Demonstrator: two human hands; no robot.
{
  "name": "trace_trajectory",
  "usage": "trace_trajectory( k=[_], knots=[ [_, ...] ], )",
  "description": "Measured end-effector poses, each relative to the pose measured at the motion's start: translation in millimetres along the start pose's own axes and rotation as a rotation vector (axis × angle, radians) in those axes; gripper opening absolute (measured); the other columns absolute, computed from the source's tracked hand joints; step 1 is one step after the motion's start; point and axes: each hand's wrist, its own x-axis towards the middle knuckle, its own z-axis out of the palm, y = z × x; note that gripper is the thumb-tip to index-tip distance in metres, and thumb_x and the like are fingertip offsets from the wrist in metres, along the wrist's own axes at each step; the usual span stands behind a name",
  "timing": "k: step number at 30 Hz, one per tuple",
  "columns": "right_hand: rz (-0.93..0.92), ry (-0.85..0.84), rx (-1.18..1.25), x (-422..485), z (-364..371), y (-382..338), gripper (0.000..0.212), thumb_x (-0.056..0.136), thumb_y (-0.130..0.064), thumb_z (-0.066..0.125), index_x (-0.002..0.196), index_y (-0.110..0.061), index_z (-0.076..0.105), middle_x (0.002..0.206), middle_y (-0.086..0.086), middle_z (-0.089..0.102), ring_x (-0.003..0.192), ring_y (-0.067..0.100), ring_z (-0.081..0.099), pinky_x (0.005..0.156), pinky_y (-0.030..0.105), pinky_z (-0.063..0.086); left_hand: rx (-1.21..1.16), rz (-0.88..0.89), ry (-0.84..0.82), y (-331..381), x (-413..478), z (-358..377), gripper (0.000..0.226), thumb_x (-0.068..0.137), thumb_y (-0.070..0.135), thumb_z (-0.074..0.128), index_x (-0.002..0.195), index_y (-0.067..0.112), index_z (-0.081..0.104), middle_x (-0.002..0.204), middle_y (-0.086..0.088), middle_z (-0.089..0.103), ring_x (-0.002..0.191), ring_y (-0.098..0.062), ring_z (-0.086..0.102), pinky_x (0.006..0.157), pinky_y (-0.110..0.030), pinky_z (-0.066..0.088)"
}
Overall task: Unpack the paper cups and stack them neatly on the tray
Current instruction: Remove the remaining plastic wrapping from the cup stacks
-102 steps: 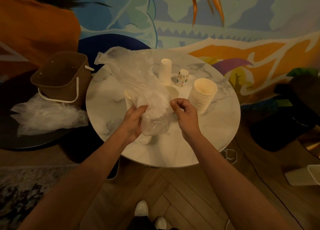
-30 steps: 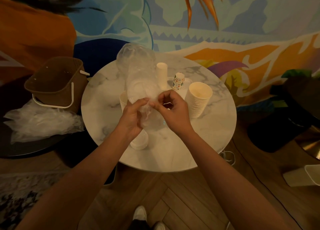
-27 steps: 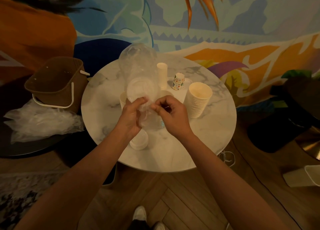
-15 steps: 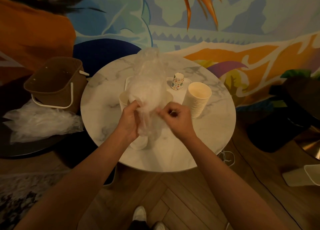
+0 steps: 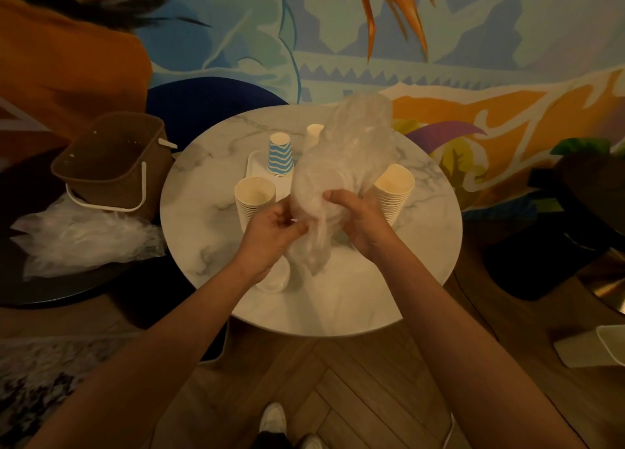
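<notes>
A crumpled clear plastic bag [image 5: 341,178] stands upright at centre frame. The white tray [image 5: 254,164], to its upper left, carries a blue-striped cup stack [image 5: 280,154]. The left cup stack [image 5: 254,198] and right cup stack [image 5: 394,191] flank the bag.

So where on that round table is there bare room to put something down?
Bare marble on the table: left, between the brown basket and the left cup stack; right, beyond the right cup stack; and along the near rim. The middle is crowded: tray, striped cups, and left hand and right hand gripping the plastic bag.
</notes>
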Motion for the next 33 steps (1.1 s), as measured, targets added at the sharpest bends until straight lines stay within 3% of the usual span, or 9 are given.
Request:
trace_trajectory(
  k=[5,8,12,15,17,20,23,28,33],
  knots=[
    [0.028,-0.041,0.189,1.7,-0.4,-1.0,0.058,0.055,-0.018,0.072,0.11,-0.006,0.058,0.097,0.009,0.065,0.092,0.022,0.063,0.085,0.041,0.049,0.166,0.004,0.131,-12.8,-1.6,-1.3,0.033,0.08,-0.009,0.063,0.112,-0.004,0.063,0.072,0.009,0.069,0.07,0.001,0.064,0.073,-0.014,0.053],
    [0.04,-0.054,0.276,-0.3,0.0,2.6,0.055,0.055,-0.021,0.07,0.108,-0.009,0.059,0.1,0.01,0.063,0.097,0.025,0.06,0.094,0.045,0.044,0.232,-0.046,0.112,-21.6,-8.2,0.1,0.024,0.081,-0.006,0.065,0.105,-0.006,0.067,0.077,0.004,0.069,0.068,0.0,0.065,0.068,-0.015,0.053],
    [0.028,-0.045,0.307,-5.4,-1.7,8.8,0.065,0.055,-0.018,0.069,0.118,-0.005,0.053,0.097,0.008,0.064,0.091,0.021,0.062,0.087,0.039,0.049,0.288,-0.16,0.012,-15.2,-2.3,-3.2,0.036,0.076,-0.009,0.067,0.111,-0.003,0.065,0.089,-0.004,0.068,0.079,-0.01,0.065,0.072,-0.018,0.054],
    [0.028,-0.044,0.238,-6.0,-4.6,8.0,0.073,0.057,-0.012,0.068,0.126,-0.001,0.047,0.091,0.004,0.069,0.086,0.017,0.066,0.078,0.032,0.054,0.0,-0.158,0.091,7.0,7.2,-3.0,0.044,0.062,0.004,0.055,0.105,0.009,0.063,0.089,-0.004,0.067,0.078,-0.013,0.061,0.074,-0.024,0.048],
    [0.02,-0.043,0.192,-7.3,-5.5,5.5,0.081,0.053,-0.015,0.07,0.129,0.0,0.046,0.093,0.003,0.069,0.087,0.015,0.067,0.073,0.029,0.055,-0.193,-0.154,0.158,19.2,14.6,-1.4,0.045,0.069,0.016,0.057,0.113,0.009,0.06,0.1,-0.009,0.065,0.085,-0.019,0.06,0.083,-0.03,0.047],
    [0.013,-0.041,0.13,-8.5,-5.8,7.1,0.088,0.051,-0.017,0.072,0.132,0.004,0.043,0.102,0.009,0.065,0.092,0.019,0.066,0.074,0.03,0.054,-0.086,-0.104,0.228,23.6,21.9,2.8,0.041,0.09,0.032,0.059,0.124,0.008,0.055,0.114,-0.012,0.064,0.098,-0.025,0.064,0.092,-0.037,0.05],
    [0.015,-0.032,0.108,-10.0,-5.0,8.8,0.089,0.052,-0.017,0.072,0.132,0.006,0.042,0.109,0.015,0.062,0.097,0.024,0.062,0.081,0.034,0.054,0.079,-0.013,0.243,21.3,20.3,8.3,0.028,0.092,0.022,0.058,0.119,0.014,0.055,0.108,-0.018,0.063,0.096,-0.025,0.064,0.087,-0.035,0.054],
    [0.01,-0.02,0.147,-12.5,-9.0,8.6,0.085,0.051,-0.016,0.071,0.129,0.004,0.045,0.102,0.011,0.064,0.092,0.019,0.065,0.077,0.03,0.055,0.138,0.11,0.211,18.7,18.4,6.0,0.033,0.091,0.001,0.055,0.12,0.015,0.052,0.076,-0.004,0.057,0.07,0.0,0.061,0.069,-0.014,0.05],
    [0.063,0.05,0.217,-11.5,-6.9,9.4,0.066,0.051,-0.018,0.069,0.116,-0.005,0.057,0.093,0.009,0.068,0.087,0.024,0.065,0.074,0.036,0.055,0.139,0.038,0.171,7.5,10.4,2.0,0.036,0.093,-0.001,0.051,0.124,0.017,0.046,0.08,-0.002,0.059,0.076,-0.008,0.06,0.074,-0.02,0.052]
  ],
)
